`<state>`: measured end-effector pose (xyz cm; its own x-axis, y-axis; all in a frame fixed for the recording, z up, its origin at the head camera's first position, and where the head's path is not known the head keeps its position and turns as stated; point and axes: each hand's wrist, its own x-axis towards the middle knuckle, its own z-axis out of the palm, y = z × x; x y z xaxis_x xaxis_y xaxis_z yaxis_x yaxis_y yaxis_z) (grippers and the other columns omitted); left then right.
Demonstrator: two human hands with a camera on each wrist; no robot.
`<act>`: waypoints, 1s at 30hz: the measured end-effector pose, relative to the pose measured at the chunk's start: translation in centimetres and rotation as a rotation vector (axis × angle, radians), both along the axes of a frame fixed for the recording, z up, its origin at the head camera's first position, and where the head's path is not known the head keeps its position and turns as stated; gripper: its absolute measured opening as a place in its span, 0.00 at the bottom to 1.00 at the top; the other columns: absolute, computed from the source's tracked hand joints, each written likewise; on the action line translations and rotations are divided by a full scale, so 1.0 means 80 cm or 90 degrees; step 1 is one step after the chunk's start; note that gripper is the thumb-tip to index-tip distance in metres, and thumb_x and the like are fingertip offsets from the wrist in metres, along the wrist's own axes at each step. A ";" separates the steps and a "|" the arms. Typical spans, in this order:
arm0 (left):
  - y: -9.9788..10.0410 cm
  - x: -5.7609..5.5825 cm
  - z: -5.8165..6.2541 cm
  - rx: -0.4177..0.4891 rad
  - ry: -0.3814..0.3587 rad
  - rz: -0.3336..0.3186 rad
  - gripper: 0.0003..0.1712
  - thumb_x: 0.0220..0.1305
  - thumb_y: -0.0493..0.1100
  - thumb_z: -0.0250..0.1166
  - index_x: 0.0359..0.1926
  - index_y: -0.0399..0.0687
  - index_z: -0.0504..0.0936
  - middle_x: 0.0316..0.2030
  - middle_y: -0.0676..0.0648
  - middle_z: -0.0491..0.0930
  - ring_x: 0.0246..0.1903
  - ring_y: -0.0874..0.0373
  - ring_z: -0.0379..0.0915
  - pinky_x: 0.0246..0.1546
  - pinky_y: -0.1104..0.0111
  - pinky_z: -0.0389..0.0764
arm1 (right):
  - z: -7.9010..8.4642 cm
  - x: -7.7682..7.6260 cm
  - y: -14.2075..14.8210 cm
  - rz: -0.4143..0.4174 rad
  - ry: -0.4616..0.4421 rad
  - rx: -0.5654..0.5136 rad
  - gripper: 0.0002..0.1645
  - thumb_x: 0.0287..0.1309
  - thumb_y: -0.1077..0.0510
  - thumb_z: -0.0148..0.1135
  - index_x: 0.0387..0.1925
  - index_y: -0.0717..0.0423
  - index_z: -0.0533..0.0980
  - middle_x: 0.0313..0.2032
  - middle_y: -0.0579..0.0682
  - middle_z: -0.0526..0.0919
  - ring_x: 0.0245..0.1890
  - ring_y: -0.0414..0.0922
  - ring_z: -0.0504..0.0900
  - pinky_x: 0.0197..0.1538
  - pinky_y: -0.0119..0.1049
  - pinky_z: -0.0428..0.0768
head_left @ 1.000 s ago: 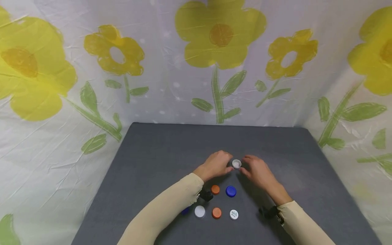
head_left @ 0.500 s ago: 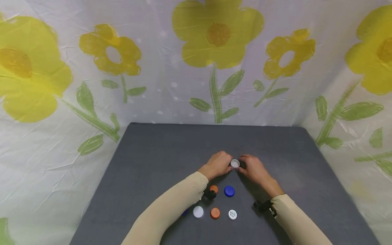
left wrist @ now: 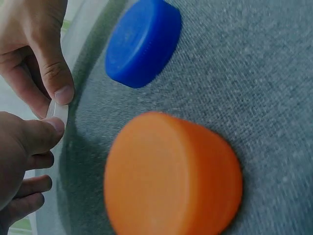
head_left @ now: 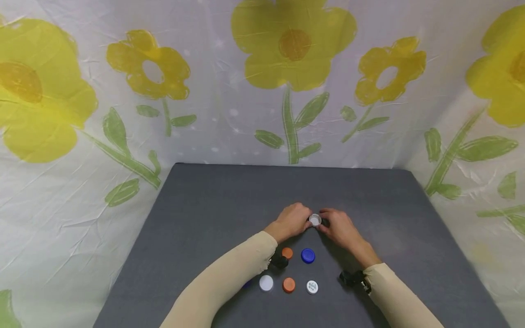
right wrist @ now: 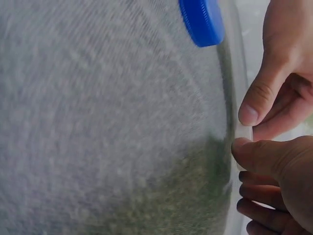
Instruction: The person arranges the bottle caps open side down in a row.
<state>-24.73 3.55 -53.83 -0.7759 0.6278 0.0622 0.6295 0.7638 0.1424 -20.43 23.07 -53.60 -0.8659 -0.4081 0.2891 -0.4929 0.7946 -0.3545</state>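
A white bottle cap is between my two hands at the middle of the table, its hollow side up. My left hand pinches its left side, and the left thumb presses its near edge in the left wrist view. From the other side my right hand pinches it, with the right thumb against the edge in the right wrist view. Most of the other fingers curl behind the cap. Closer to me lie an orange cap, beside my left wrist, and a blue cap.
A nearer row holds a white cap, an orange cap and a white cap with grey marks. A dark blue cap is mostly hidden by my left sleeve. A flowered curtain surrounds the grey table.
Both hands have come slightly inward onto the white cap; a second ago the fingers stood a little away from it. The other caps have stayed in place.
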 end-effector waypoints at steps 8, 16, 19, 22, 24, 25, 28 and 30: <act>-0.011 0.012 0.020 0.038 0.051 0.002 0.07 0.71 0.50 0.76 0.38 0.55 0.90 0.36 0.54 0.91 0.39 0.58 0.87 0.39 0.61 0.88 | 0.015 0.005 -0.002 -0.006 0.014 -0.001 0.18 0.58 0.65 0.79 0.49 0.69 0.88 0.55 0.67 0.89 0.54 0.65 0.90 0.58 0.60 0.86; -0.022 0.026 0.049 0.060 0.096 -0.019 0.05 0.71 0.48 0.76 0.40 0.54 0.92 0.38 0.55 0.92 0.41 0.58 0.89 0.42 0.62 0.88 | 0.039 0.017 -0.008 -0.008 0.041 -0.002 0.21 0.59 0.63 0.81 0.52 0.69 0.87 0.58 0.66 0.88 0.57 0.65 0.89 0.58 0.60 0.86; -0.027 0.031 0.060 0.065 0.103 -0.024 0.06 0.72 0.48 0.75 0.43 0.53 0.92 0.40 0.55 0.92 0.44 0.57 0.89 0.45 0.62 0.88 | 0.048 0.023 -0.011 -0.008 0.046 -0.008 0.20 0.60 0.64 0.80 0.52 0.69 0.87 0.59 0.66 0.88 0.58 0.64 0.88 0.58 0.60 0.86; -0.033 0.037 0.069 0.073 0.106 -0.029 0.07 0.72 0.48 0.75 0.45 0.52 0.92 0.42 0.55 0.93 0.47 0.57 0.89 0.48 0.62 0.88 | 0.056 0.029 -0.016 -0.005 0.055 -0.017 0.19 0.60 0.64 0.80 0.52 0.68 0.88 0.59 0.65 0.88 0.58 0.64 0.88 0.58 0.61 0.86; -0.039 0.042 0.073 0.079 0.108 -0.033 0.08 0.73 0.47 0.75 0.47 0.51 0.92 0.44 0.54 0.93 0.49 0.56 0.88 0.50 0.62 0.88 | 0.060 0.032 -0.019 0.001 0.068 -0.026 0.20 0.59 0.64 0.81 0.52 0.67 0.88 0.58 0.65 0.89 0.57 0.64 0.89 0.57 0.61 0.87; -0.042 0.044 0.075 0.082 0.109 -0.035 0.08 0.73 0.47 0.75 0.48 0.51 0.92 0.45 0.54 0.93 0.49 0.56 0.88 0.51 0.62 0.88 | 0.062 0.034 -0.021 0.005 0.076 -0.029 0.20 0.59 0.63 0.82 0.52 0.66 0.88 0.58 0.64 0.89 0.57 0.63 0.89 0.57 0.61 0.87; -0.054 0.051 0.080 0.092 0.111 -0.042 0.11 0.73 0.47 0.75 0.51 0.50 0.92 0.48 0.53 0.93 0.52 0.55 0.88 0.53 0.62 0.88 | 0.064 0.038 -0.027 0.017 0.098 -0.039 0.22 0.57 0.61 0.84 0.52 0.65 0.88 0.58 0.63 0.89 0.57 0.63 0.89 0.56 0.60 0.87; -0.064 0.056 0.082 0.101 0.108 -0.044 0.12 0.74 0.48 0.74 0.53 0.50 0.92 0.50 0.53 0.93 0.54 0.55 0.88 0.56 0.62 0.87 | 0.065 0.041 -0.031 0.027 0.109 -0.046 0.24 0.57 0.58 0.85 0.53 0.64 0.88 0.57 0.62 0.89 0.57 0.62 0.89 0.55 0.59 0.88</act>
